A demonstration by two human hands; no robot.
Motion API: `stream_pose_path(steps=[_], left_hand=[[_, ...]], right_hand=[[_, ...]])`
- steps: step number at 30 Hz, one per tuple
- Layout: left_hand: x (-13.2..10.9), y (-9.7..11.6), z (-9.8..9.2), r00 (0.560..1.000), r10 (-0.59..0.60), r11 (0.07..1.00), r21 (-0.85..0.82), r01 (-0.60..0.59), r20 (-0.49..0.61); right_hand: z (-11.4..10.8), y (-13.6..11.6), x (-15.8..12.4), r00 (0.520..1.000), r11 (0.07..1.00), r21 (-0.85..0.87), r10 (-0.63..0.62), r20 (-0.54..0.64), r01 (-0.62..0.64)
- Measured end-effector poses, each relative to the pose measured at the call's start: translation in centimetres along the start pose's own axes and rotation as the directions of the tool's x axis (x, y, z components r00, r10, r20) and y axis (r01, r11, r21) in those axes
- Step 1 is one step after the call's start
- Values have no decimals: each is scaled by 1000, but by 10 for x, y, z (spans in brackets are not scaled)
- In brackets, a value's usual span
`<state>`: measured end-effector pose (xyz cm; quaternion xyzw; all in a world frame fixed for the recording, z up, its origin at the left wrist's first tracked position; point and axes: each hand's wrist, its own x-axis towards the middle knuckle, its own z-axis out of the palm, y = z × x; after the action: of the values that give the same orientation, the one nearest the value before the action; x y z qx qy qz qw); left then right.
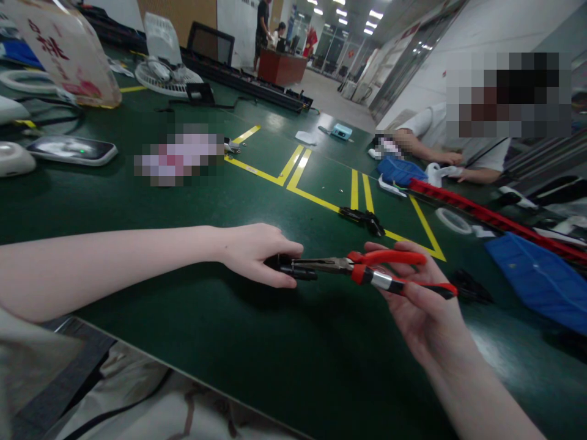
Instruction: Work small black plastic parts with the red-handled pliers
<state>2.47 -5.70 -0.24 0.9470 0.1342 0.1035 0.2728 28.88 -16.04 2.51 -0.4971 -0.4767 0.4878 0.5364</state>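
My left hand (257,252) is closed around a small black part (288,267) just above the green table (220,342). My right hand (413,299) grips red-handled long-nose pliers (367,269) by the handles. The pliers' jaws point left and meet the black part at my left fingertips. Another small black part (364,219) lies on the table behind the pliers, near the yellow tape lines (298,177).
A person sits at the right with hands on the table near a blue cloth (398,171). A red and black strip (495,220), a tape roll (452,220) and a blue sheet (536,275) lie at right. A phone (71,150), a fan (165,67) and a sign (64,52) stand at left.
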Motion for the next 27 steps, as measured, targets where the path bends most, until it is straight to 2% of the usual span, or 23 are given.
stream_pose_path(steps=[13, 20, 27], left_hand=[[0, 0, -1, 1000, -12, 1000, 17, 12, -6], [2, -3, 1, 999, 24, 999, 30, -23, -27], [2, -5, -1, 1000, 15, 1000, -26, -15, -21]], right_hand=[[-1, 3, 0, 1000, 1000, -12, 17, -16, -17], [-3, 14, 0, 991, 997, 42, 66, -116, -61], [-8, 14, 3, 982, 987, 84, 146, -117, -137]])
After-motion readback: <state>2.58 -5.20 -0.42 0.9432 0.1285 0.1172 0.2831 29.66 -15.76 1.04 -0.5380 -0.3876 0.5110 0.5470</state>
